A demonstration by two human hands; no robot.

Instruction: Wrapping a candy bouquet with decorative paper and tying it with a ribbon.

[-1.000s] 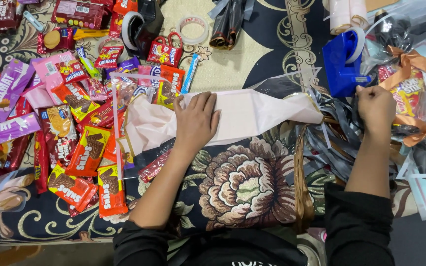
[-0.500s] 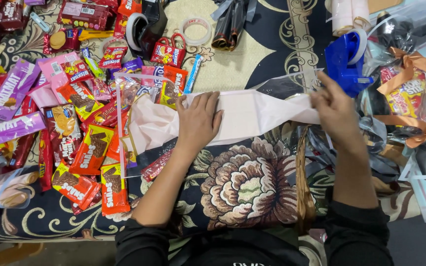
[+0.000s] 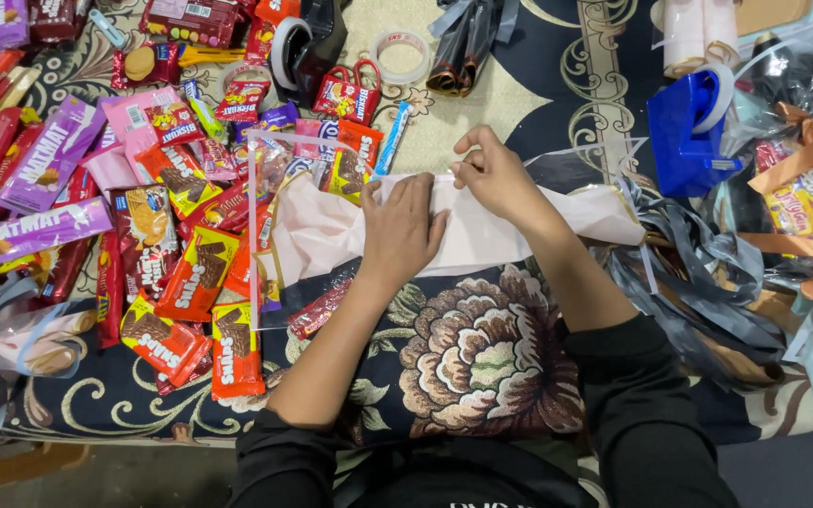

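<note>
Centrally, a pale paper sheet (image 3: 482, 230) is pressed flat by the open left hand (image 3: 402, 230) and pinched by the right hand (image 3: 496, 174). Snack packets (image 3: 181, 273) are heaped at nine o'clock, a blue tape dispenser (image 3: 689, 132) at two, over a floral rug (image 3: 482, 348).

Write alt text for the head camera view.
Both hands press on a pale pink paper sheet on a floral cloth: left hand flat, right hand pinching its top edge. Snack packets lie left, a blue tape dispenser right.
</note>
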